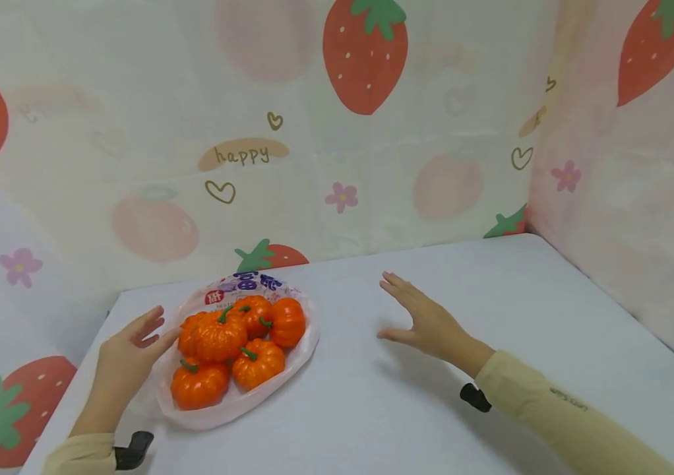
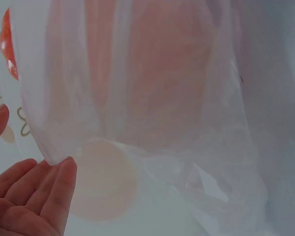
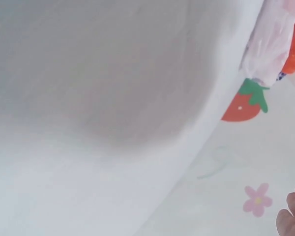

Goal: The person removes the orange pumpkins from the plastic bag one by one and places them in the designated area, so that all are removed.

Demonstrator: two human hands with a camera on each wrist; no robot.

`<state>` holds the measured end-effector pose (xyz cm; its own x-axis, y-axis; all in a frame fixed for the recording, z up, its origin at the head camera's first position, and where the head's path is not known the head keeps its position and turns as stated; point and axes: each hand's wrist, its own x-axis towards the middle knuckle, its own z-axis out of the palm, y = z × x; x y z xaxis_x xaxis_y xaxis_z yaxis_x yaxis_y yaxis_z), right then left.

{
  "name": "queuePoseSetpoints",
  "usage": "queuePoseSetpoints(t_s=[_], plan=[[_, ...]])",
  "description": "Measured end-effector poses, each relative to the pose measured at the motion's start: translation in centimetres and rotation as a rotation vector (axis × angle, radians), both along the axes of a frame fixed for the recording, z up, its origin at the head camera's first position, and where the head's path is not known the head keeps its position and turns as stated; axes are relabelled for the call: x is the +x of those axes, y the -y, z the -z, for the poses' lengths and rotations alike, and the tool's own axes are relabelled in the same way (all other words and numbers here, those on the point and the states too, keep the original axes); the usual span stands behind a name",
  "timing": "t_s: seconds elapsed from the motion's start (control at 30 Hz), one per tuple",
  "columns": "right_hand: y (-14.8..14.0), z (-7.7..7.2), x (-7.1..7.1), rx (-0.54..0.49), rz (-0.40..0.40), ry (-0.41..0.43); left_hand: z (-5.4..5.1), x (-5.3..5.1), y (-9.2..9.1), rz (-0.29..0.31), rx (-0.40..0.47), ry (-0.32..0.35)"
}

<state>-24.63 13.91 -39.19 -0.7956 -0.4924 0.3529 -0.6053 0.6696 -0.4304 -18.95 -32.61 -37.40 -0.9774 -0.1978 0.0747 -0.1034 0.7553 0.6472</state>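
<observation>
Several small orange pumpkins [image 1: 258,365] with green stems sit in a white plastic bag [image 1: 230,417] with blue and red print, left of the middle of the table. The bag's mouth is spread wide around them. At the bag's left side is my left hand [image 1: 126,363], thumb and fingers apart. In the left wrist view its fingertips appear by the edge of the translucent bag [image 2: 162,98]; whether they touch it I cannot tell. My right hand [image 1: 434,326] hovers over the table right of the bag, thumb spread from straight fingers, holding nothing.
The white tabletop [image 1: 361,422] reaches back to a cloth backdrop [image 1: 384,158] printed with strawberries, flowers and hearts. A second printed cloth [image 1: 628,218] hangs along the right side. Black straps [image 1: 475,398] sit at both wrists.
</observation>
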Motion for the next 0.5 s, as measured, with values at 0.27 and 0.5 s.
queuePoseSetpoints(t_s=[0.27, 0.5], plan=[[2.0, 0.1, 0.2, -0.018, -0.048, -0.02, 0.1, 0.1, -0.4, -0.037, 0.061, 0.024], [3.7, 0.1, 0.0, -0.02, -0.083, -0.026, 0.2, 0.2, -0.9, -0.087, 0.109, 0.002]])
